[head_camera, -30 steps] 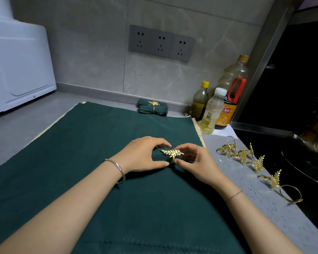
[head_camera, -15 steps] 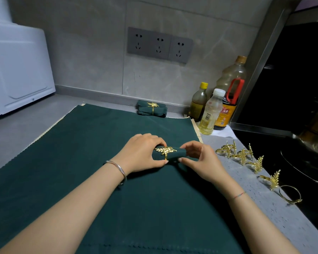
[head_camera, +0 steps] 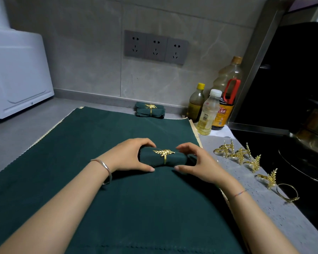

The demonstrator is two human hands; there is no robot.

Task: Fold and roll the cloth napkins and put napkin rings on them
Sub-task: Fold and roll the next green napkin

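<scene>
A rolled dark green napkin lies on a spread green cloth, with a gold leaf napkin ring around its middle. My left hand grips the roll's left end, fingers curled over the top and thumb below. My right hand cups the right end, fingers arched over it and thumb at the front. A second ringed napkin bundle rests at the far edge by the wall. Several loose gold rings line the grey counter on the right.
Three bottles stand at the back right beside a black stove holding a pan. A white appliance fills the back left. Wall sockets sit above the counter.
The ring has slid from the roll's right end to its middle. My right hand has moved off the ring to the roll's right end.
</scene>
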